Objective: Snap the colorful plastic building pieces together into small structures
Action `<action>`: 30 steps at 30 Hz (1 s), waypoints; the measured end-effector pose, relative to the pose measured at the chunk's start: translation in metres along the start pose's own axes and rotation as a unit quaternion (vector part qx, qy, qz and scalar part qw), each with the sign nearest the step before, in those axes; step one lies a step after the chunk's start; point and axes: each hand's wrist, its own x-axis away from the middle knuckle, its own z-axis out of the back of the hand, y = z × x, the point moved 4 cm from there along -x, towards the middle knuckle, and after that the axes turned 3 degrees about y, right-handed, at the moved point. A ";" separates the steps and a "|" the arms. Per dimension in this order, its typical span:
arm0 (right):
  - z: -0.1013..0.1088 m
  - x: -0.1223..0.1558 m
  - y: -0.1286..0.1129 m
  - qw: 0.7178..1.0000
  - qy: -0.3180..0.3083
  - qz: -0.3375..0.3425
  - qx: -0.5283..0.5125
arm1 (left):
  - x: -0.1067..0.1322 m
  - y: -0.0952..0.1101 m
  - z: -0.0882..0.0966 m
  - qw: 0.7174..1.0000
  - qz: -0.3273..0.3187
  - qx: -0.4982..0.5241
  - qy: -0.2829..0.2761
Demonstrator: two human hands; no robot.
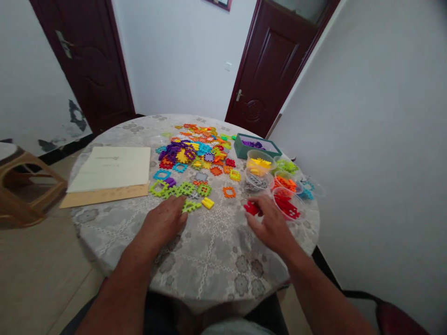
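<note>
My left hand (164, 222) lies palm down on the round table (209, 251), fingers stretched toward a lime green block piece (190, 206) and a yellow piece (207, 203). My right hand (270, 223) is curled over red block pieces (252, 208) beside a clear tub of red pieces (288, 204). A big heap of coloured interlocking pieces (195, 156) lies further back on the table.
Clear tubs hold yellow (260, 163), grey (256, 182), orange (284, 181), green (287, 165) and blue (307, 191) pieces; a teal box (256, 145) holds purple ones. Papers (111, 170) lie at the left. A wooden stool (24, 186) stands left; two dark doors behind.
</note>
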 end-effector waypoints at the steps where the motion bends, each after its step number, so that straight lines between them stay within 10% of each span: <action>1: 0.019 0.003 0.007 0.999 0.036 0.011 0.035 | 0.001 0.000 0.001 1.000 -0.009 0.007 0.009; 5: 0.072 0.011 0.059 0.972 0.125 0.014 0.200 | 0.004 0.002 0.002 0.998 -0.035 0.032 0.043; 9: 0.075 0.016 0.086 0.952 0.156 0.017 0.264 | 0.003 0.004 0.001 0.996 -0.044 0.054 0.064; 18: -0.027 -0.018 0.015 0.997 -0.049 0.066 0.009 | 0.001 0.012 0.004 0.995 -0.052 0.061 0.062; 24: -0.091 -0.067 0.035 0.985 -0.140 0.031 0.096 | 0.004 0.011 0.000 0.997 -0.047 0.051 0.017; 30: -0.104 -0.069 0.059 0.993 -0.099 -0.019 0.063 | 0.004 0.013 -0.002 0.998 -0.044 0.039 0.012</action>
